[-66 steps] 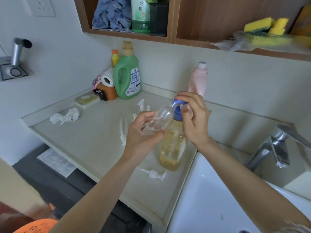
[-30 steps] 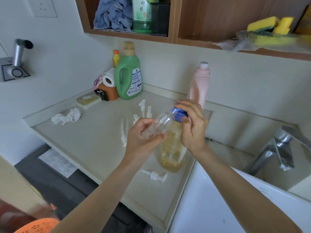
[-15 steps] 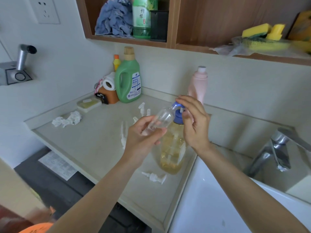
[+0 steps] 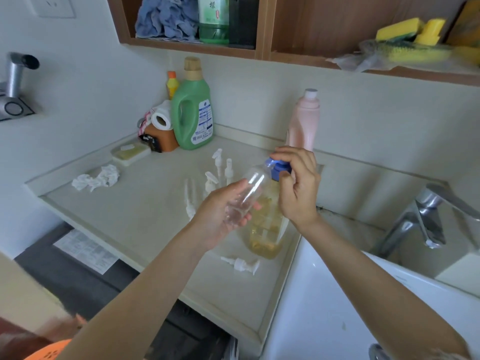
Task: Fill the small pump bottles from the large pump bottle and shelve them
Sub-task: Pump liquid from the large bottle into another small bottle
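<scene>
Counter w/ pump heads, tissue

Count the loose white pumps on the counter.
5 pumps. Three cluster beyond the left hand; one lies left of it; one lies in front of the big bottle. The hands may hide more.

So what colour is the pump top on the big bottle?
Blue pump top, seen in the head view.

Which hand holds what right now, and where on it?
Left hand grips the small clear bottle around its lower body, tilted. Right hand curls over the blue pump head of the large amber bottle.
</scene>
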